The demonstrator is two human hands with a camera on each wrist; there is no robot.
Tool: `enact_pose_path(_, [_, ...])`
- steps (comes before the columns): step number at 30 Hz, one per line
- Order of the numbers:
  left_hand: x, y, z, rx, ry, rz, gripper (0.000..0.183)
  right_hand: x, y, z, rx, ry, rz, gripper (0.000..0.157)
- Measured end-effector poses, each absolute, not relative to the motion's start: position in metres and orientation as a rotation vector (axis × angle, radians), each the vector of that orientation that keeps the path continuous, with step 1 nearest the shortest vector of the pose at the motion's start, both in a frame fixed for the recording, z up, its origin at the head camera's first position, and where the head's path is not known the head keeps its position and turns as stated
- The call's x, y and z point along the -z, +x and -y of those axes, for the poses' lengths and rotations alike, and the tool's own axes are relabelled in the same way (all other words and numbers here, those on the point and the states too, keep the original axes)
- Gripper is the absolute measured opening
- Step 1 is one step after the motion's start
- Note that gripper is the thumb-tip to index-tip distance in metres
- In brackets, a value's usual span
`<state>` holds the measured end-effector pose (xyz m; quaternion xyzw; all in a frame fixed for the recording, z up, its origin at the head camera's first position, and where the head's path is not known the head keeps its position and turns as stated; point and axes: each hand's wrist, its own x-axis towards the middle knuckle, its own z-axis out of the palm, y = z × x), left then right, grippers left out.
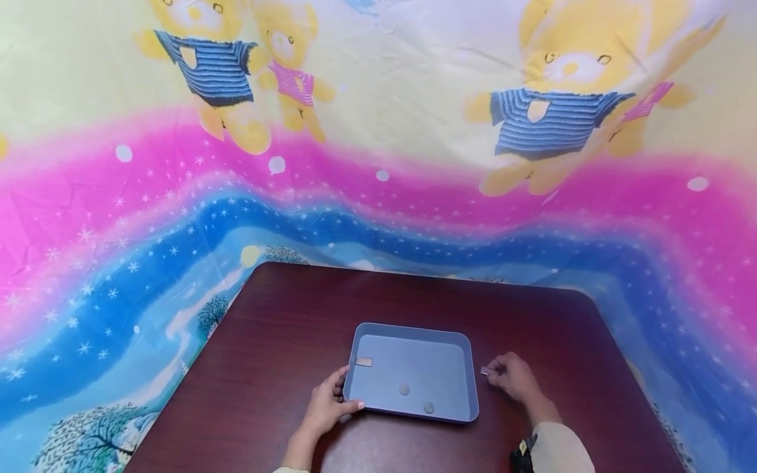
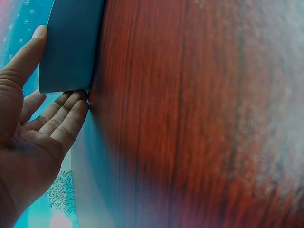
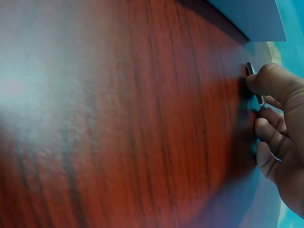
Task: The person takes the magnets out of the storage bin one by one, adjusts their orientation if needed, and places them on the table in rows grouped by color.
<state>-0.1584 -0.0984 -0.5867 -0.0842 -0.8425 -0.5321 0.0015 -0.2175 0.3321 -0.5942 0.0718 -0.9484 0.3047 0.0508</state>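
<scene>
A shallow grey-blue rectangular tray (image 1: pixel 414 355) lies on the table. My left hand (image 1: pixel 325 405) grips its near left corner, thumb at the front wall and fingers along the left side. In the left wrist view, the fingers of the left hand (image 2: pixel 45 111) reach the lower edge of the tray (image 2: pixel 71 47). To the tray's right, my right hand (image 1: pixel 516 376) pinches a small flat rectangular piece (image 1: pixel 485 371) between thumb and fingers. The right wrist view shows this piece (image 3: pixel 251 69) edge-on, thin and shiny, close over the tabletop; its face is mostly hidden.
Inside the tray, a small tan rectangular piece (image 1: pixel 364 362) lies at the left wall. Two grey coin-like discs (image 1: pixel 405 390) sit toward the front. The dark red-brown wooden table (image 1: pixel 284 328) has rounded far corners. Behind it hangs a cloth printed with bears (image 1: pixel 219 72).
</scene>
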Motion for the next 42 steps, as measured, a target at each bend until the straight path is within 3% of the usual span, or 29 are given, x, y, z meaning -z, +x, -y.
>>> enact_pose_path(27, [0.585, -0.158, 0.096, 1.576, -0.258, 2.681, 0.081, 0.586, -0.219, -0.331, -0.857, 0.179, 3.004, 0.015])
enact_pose_path(42, [0.585, -0.159, 0.100, 1.607, -0.277, 2.673, 0.082, 0.570, -0.212, -0.318, -1.161, 0.044, 2.895, 0.045])
